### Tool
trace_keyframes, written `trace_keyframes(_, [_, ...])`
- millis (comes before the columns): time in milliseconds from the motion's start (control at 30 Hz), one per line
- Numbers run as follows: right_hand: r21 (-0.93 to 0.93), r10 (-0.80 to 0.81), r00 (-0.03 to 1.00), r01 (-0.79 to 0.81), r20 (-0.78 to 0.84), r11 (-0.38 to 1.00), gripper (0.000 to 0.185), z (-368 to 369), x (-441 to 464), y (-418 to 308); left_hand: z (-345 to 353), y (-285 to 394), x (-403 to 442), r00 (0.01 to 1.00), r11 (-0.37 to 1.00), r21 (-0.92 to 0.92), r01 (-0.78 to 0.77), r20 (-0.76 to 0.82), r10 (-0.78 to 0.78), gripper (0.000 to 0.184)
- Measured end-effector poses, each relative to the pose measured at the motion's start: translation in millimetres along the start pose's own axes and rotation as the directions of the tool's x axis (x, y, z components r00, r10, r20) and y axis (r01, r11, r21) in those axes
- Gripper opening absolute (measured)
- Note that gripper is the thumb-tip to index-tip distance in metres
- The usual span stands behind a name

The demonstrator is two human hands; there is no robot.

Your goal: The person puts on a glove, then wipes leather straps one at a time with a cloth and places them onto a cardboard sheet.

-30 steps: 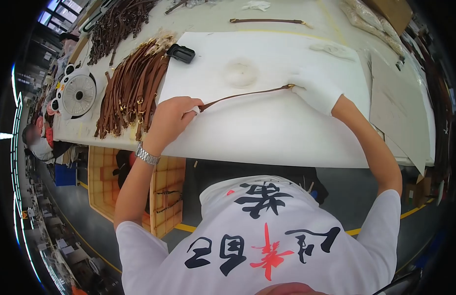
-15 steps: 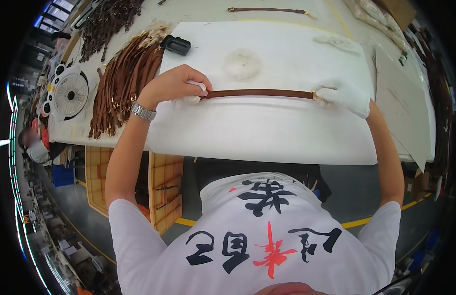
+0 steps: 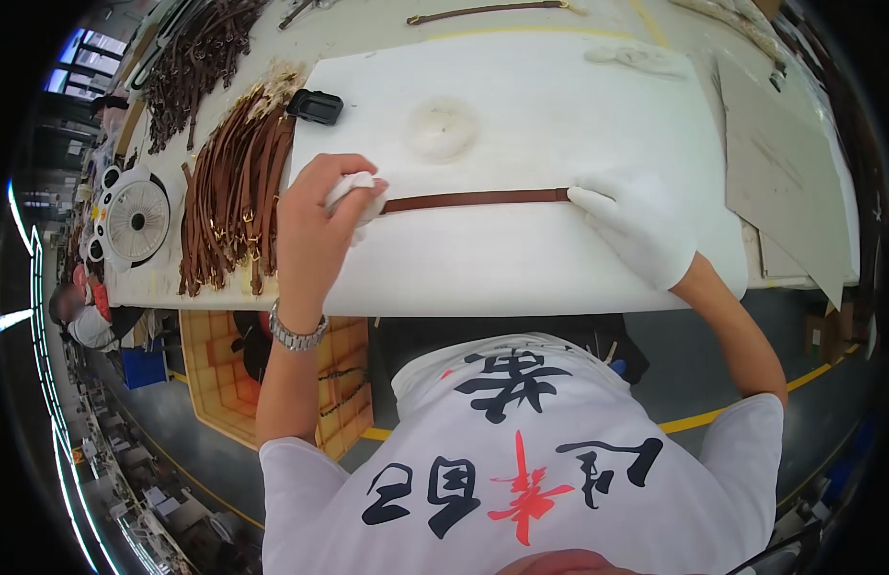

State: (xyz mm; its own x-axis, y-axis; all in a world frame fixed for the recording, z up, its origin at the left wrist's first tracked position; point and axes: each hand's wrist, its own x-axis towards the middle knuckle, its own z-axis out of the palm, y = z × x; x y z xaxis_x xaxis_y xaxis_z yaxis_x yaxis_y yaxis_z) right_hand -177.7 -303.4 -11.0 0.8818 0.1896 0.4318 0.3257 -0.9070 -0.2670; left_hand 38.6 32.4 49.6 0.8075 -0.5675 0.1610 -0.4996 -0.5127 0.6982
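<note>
A brown leather strap stretches roughly level above the white work sheet. My right hand, in a white glove, pinches its right end between thumb and fingers. My left hand, bare with a metal watch on the wrist, is closed round a crumpled white cloth. The strap's left end meets the cloth and fingers; whether the fingers grip it too is hidden. Beyond the strap lies a round whitish disc, with a black case near the sheet's far left corner.
A thick bundle of brown straps with gold buckles lies left, near a white fan. Darker straps are heaped behind. Grey boards lie right, a white glove at the back. A wooden crate stands below the table edge.
My left hand has turned more upright, with the cloth now raised in its fingers. My right hand has shifted left along with the strap's right end. The camera view has moved slightly.
</note>
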Motion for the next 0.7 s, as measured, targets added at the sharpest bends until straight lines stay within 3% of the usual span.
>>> trace_keyframes(67, [0.007, 0.001, 1.000, -0.001, -0.022, 1.000, 0.032, -0.5, -0.1, -0.1, 31.8, 26.6, 13.2, 0.940, 0.946, -0.013, -0.324, 0.107, 0.324, 0.029])
trace_keyframes(133, [0.012, 0.001, 0.999, -0.001, -0.054, 1.000, 0.029, 2.3, -2.3, 0.5, 76.2, 48.7, 21.8, 0.898, 0.918, -0.107, -0.382, 0.190, 0.396, 0.029])
trace_keyframes(200, [0.092, 0.032, 0.995, -0.023, -0.097, 0.996, 0.026, 9.3, -3.4, 2.8, 125.5, 50.5, 29.4, 0.846, 0.860, -0.126, -0.494, 0.160, 0.509, 0.029])
trace_keyframes(267, [0.087, 0.016, 0.998, -0.010, -0.062, 0.996, 0.025, 5.8, -0.8, 3.6, 162.9, 50.0, 32.1, 0.805, 0.839, -0.182, -0.513, 0.236, 0.544, 0.030])
trace_keyframes(300, [0.092, -0.005, 0.993, 0.016, -0.119, 0.996, 0.023, 6.2, 2.9, 1.6, 171.3, 51.6, 29.5, 0.772, 0.799, -0.151, -0.582, 0.207, 0.601, 0.028])
trace_keyframes(433, [0.099, -0.037, 0.987, 0.052, -0.154, 0.994, 0.017, 9.8, 5.6, 0.8, 167.1, 47.7, 24.6, 0.719, 0.716, 0.102, -0.691, 0.192, 0.667, 0.020])
trace_keyframes(500, [0.133, 0.061, 0.996, -0.052, -0.071, 0.990, 0.013, 9.1, 3.1, 0.5, 166.3, 45.0, 24.2, 0.740, 0.720, 0.186, -0.669, 0.252, 0.623, 0.017])
trace_keyframes(700, [0.101, 0.025, 0.995, -0.015, -0.092, 0.995, 0.013, 8.6, -5.7, 5.5, 179.7, 60.5, 19.3, 0.665, 0.654, 0.143, -0.743, 0.267, 0.698, 0.013])
